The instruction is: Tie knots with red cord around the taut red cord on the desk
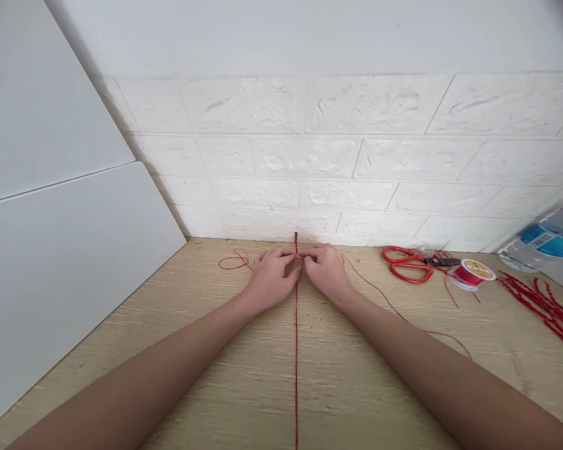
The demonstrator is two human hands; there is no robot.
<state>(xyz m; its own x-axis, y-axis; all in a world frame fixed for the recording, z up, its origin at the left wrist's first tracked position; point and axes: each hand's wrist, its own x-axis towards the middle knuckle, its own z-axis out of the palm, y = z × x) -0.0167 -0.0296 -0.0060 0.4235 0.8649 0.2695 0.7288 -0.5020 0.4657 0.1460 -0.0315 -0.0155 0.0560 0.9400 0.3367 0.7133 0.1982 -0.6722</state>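
Note:
A taut red cord (296, 362) runs from a small dark peg (296, 234) near the wall straight toward me, with a thicker knotted stretch just below the peg. My left hand (273, 274) is closed on red thread at the left of this cord, thumb and fingers pinched near the knots. From its far side a loose loop of red thread (234, 259) lies on the table. My right hand (327, 269) pinches red thread close to the cord on the other side. A long thread tail (380, 292) trails from it to the right, passing under my forearm. The fingertips almost meet.
On the right lie red-handled scissors (410, 270), a spool of red thread (471, 274) and a bundle of braided red cords (544, 306). A plastic bottle (547, 240) rests by the wall. A white panel (84, 269) borders the wooden table (244, 387) on the left.

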